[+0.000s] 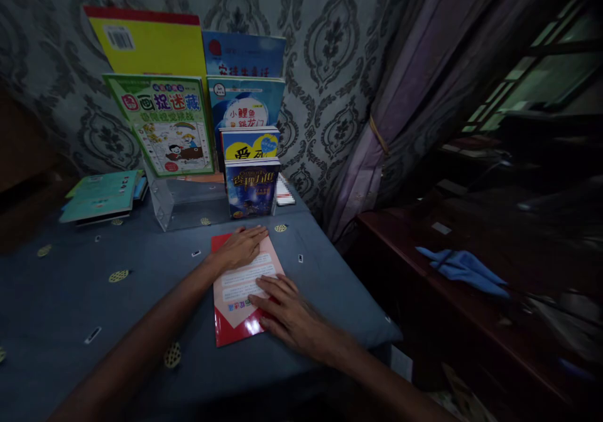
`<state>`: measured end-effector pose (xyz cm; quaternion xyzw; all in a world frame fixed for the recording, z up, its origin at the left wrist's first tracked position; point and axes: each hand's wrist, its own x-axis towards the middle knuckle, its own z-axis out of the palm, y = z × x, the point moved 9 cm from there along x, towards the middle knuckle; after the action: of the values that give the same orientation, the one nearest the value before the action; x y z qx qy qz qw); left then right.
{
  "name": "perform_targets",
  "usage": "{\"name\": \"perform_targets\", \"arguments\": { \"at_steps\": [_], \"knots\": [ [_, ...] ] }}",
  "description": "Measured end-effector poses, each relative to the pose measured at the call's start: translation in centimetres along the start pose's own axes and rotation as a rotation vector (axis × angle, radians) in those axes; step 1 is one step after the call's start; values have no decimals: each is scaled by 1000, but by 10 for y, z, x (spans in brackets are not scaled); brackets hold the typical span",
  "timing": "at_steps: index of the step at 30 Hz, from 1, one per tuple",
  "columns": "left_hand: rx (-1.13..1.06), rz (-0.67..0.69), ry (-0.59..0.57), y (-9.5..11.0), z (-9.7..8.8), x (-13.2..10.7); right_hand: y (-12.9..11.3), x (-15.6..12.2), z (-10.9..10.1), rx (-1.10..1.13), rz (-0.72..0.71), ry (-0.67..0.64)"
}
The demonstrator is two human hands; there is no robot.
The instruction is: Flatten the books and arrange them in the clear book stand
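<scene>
A red and pink book [235, 321] lies flat on the cloth-covered table, its printed cover facing up. Across its far end rests my left hand [242, 246], fingers stretched out toward the right. My right hand [292, 315] lies on the book's right side with its fingers spread over the cover. Neither hand grips anything. Just beyond the book stands a clear stepped book rack [188, 205]. It carries a green picture book [174, 130], a yellow book [151, 45], a dark blue book [253, 189] and several other blue books.
A pile of teal books [101, 196] lies at the table's back left. Patterned wall covering [330, 39] and a tied curtain [362, 152] stand behind. To the right, past the table edge, a dark red bench [400, 240] holds a blue cloth [464, 271].
</scene>
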<state>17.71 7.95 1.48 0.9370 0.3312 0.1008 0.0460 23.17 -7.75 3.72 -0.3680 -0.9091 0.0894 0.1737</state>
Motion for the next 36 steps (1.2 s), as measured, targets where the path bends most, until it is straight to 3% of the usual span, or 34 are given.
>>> {"name": "perform_targets", "arguments": {
  "at_steps": [14, 18, 22, 23, 29, 32, 36],
  "knots": [
    [-88, 131, 19, 35, -6, -18, 0, 0, 1, 18, 14, -23],
    [-116, 144, -11, 46, -9, -25, 5, -3, -6, 165, 14, 77],
    [-113, 155, -12, 51, -11, -28, 47, 4, -34, 408, 138, 380],
    [-109, 156, -3, 51, -12, -28, 59, 11, -37, 428, 149, 402],
    [-84, 177, 56, 55, -16, -29, 123, 70, -24, 428, 186, 283],
    [-59, 167, 43, 55, -14, -29, 135, 82, -11, 467, 191, 205],
    [-52, 187, 8, 66, -11, -31, 138, 78, -6, 495, 180, 208]
  ]
}}
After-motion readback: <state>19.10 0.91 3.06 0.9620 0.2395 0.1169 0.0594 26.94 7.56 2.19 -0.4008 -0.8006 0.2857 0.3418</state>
